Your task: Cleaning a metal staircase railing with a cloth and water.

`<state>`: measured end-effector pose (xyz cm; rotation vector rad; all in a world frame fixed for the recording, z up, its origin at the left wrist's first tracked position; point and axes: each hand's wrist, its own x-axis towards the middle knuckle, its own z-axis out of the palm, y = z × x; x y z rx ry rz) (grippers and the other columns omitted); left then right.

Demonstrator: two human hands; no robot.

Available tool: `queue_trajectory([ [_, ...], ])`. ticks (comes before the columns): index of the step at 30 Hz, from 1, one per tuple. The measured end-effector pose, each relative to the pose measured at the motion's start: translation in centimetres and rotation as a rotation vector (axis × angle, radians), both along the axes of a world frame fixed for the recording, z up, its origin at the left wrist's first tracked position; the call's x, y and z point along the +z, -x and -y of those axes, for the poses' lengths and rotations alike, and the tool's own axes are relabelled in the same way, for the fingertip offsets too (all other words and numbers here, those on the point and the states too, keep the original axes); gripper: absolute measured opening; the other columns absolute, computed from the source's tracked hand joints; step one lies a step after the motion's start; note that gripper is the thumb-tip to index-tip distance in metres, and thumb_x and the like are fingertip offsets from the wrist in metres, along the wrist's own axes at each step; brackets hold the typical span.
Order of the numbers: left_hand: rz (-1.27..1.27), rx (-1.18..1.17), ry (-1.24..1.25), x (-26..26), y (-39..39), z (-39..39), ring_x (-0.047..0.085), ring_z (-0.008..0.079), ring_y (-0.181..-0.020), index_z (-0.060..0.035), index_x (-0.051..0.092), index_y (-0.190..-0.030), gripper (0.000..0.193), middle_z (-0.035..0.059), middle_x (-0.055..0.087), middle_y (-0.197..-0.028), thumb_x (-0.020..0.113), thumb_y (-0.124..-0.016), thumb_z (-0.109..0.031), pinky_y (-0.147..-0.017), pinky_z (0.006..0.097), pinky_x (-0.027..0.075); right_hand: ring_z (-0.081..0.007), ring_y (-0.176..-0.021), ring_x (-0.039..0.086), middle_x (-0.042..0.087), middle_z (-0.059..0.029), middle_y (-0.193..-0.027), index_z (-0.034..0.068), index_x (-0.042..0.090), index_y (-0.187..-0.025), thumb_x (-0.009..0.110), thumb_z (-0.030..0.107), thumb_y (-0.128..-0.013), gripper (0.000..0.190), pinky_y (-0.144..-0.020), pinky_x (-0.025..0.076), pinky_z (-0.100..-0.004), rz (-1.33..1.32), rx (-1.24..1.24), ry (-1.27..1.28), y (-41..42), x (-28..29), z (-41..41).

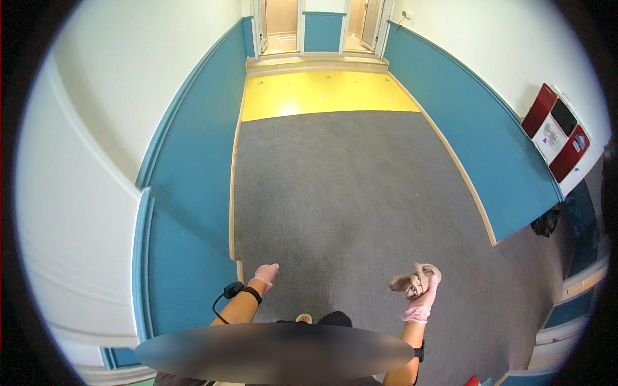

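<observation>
My right hand (pixel 426 300), in a thin pink glove, grips a crumpled grey-brown cloth (pixel 414 283) above the grey floor. Part of the cloth hangs out to the left of the fingers. On the other side, my left hand (pixel 265 275) wears a similar glove and is near the left wall's foot. Its fingers look curled, and no object shows in it; the palm is turned away. A black strap with a small box and cable (pixel 234 289) sits on the left wrist. The tip of a dark shoe (pixel 336 318) shows below, between my arms.
Blue-panelled walls (pixel 193 159) flank the grey corridor floor (pixel 338 183). Beyond lies a yellow floor strip (pixel 328 91), then a step (pixel 316 62) before two open doorways. A red-and-white board (pixel 555 132) hangs on the right wall, with a black bag (pixel 546 223) low beside its end.
</observation>
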<state>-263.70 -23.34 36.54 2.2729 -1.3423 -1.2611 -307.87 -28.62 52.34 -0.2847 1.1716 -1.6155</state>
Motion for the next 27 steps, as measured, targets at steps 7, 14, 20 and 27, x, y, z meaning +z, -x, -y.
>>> queue_trajectory([
  [7,-0.302,0.497,-0.044,3.9,0.4,19.2,0.052,0.0186,-0.061,-0.0044,0.061,-0.079,0.040,0.0043,0.060,-0.072,0.044,-0.084,-0.040,-0.058,0.0342,0.039,-0.0136,-0.069,0.059,0.063,-0.0088,-0.090,0.002,0.054,-0.108,0.051,0.041,-0.087,0.044,-0.053,0.046,-0.0207,0.014,-0.025,0.019,5.9,-1.0,21.6],
  [14,-0.412,1.050,0.035,2.6,-4.1,30.3,0.049,0.0128,-0.053,-0.0059,0.058,-0.079,0.027,0.0020,0.058,-0.067,0.051,-0.084,-0.032,-0.046,0.0290,0.037,-0.0086,-0.061,0.052,0.064,-0.0094,-0.090,-0.001,0.052,-0.109,0.044,0.029,-0.094,0.034,-0.051,0.042,-0.0178,0.155,0.098,0.221,8.9,0.3,47.1],
  [20,-0.386,1.111,0.061,5.6,-6.3,38.5,0.050,0.0097,-0.051,-0.0064,0.058,-0.080,0.026,0.0020,0.059,-0.067,0.053,-0.084,-0.031,-0.042,0.0249,0.036,-0.0080,-0.063,0.054,0.064,-0.0076,-0.090,0.002,0.055,-0.106,0.047,0.032,-0.092,0.034,-0.052,0.043,-0.0162,0.143,0.262,0.274,4.6,6.0,69.0],
  [27,-0.016,0.809,-0.299,-0.9,-17.2,44.8,0.053,0.0160,-0.051,-0.0097,0.057,-0.077,0.027,0.0046,0.058,-0.066,0.046,-0.082,-0.034,-0.041,0.0304,0.038,-0.0115,-0.061,0.058,0.066,-0.0058,-0.089,0.009,0.059,-0.100,0.048,0.037,-0.090,0.031,-0.048,0.045,-0.0201,0.178,0.493,0.144,-0.3,1.2,87.0],
])
